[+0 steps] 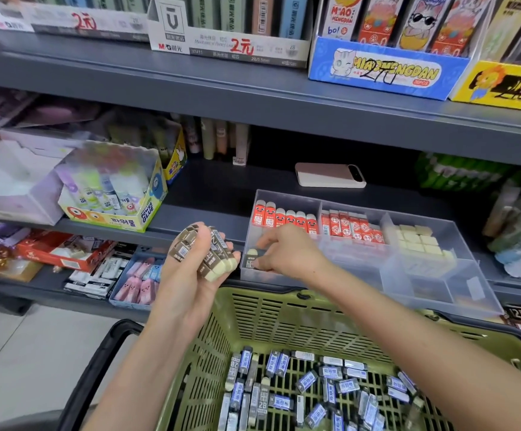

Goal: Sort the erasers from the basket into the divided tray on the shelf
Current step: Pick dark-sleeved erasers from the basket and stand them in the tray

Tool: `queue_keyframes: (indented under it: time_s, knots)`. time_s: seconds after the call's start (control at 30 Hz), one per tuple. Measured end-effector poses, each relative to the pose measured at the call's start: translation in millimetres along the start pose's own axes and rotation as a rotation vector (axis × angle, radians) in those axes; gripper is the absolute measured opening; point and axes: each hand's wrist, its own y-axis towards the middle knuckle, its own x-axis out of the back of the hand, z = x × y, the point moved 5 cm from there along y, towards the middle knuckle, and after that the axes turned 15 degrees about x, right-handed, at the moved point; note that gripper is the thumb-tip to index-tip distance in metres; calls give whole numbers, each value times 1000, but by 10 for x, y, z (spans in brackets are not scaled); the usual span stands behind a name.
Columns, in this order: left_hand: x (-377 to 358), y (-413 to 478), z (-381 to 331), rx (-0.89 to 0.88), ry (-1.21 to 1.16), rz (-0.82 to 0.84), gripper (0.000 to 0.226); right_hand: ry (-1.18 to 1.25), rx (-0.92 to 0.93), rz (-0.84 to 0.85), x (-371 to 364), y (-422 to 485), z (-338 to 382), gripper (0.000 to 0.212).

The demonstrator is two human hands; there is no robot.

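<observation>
My left hand (190,275) is raised in front of the shelf edge and grips a bundle of several brown-sleeved erasers (208,251). My right hand (287,253) reaches into the front-left compartment of the clear divided tray (458,275) and pinches one dark-sleeved eraser (253,259) there. The tray's rear compartments hold red-sleeved erasers (284,217), smaller red ones (351,227) and plain cream erasers (418,242). Below, the green basket (284,318) holds several blue-and-grey sleeved erasers (315,390).
A pink phone (329,175) lies on the shelf behind the tray. A glue-stick box (116,194) stands to the left. Boxes of erasers (141,275) fill the lower shelf. The upper shelf carries pencil-lead boxes (231,35). The basket's black handle (97,368) is at lower left.
</observation>
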Motion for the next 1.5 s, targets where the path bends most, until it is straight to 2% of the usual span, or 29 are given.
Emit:
queue_keyframes:
  time_s: [0.1, 0.2, 0.27, 0.33, 0.4, 0.47, 0.6, 0.67, 0.77, 0.83, 0.9, 1.0, 1.07, 1.23, 1.5]
  knots:
    - [-40, 20, -9, 2, 0, -15, 37, 141, -53, 36, 2, -15, -30, 8]
    - [-85, 41, -14, 14, -1, -16, 38, 202, -63, 71, 31, -60, -10, 12]
    - [-105, 46, -23, 4, -8, -1, 33, 180, -14, 7, 115, -113, 88, 14]
    - [-110, 37, -39, -25, -13, 14, 24, 303, 51, -105, 204, -206, 224, 16]
    - [-137, 8, -68, -67, -19, 44, 17, 415, 103, -103, 200, -314, 365, 25]
    - [-187, -11, -87, -83, -29, 68, 28, 332, 165, -71, 173, -386, 474, 25]
    - [-317, -24, -69, -54, 2, 59, 60, 468, 261, -161, 177, -418, 549, 11]
    - [-377, -19, -44, -70, 22, 75, 53, 491, 269, -205, 195, -418, 529, 12]
    - [-362, -10, -47, -116, 9, 49, 40, 539, 271, -378, 398, -393, 423, 11]
    - [-262, 14, -94, -146, 31, -25, 37, 433, 270, -436, 597, -367, 308, 13]
    - [-161, 36, -129, -148, 32, -69, 33, 200, 271, -341, 704, -328, 213, 14]
    - [-100, 53, -139, -145, 35, -90, 36, -139, 222, 31, 526, -254, 122, 24]
    - [-107, 56, -117, -143, 55, -75, 40, -222, 161, 199, 348, -222, 66, 27]
    - [-125, 36, -72, -126, 77, -62, 57, 25, 29, 137, 128, -89, 12, 16]
    - [-127, 19, -79, -135, 87, -66, 67, -58, -9, 125, 53, -38, -42, 18]
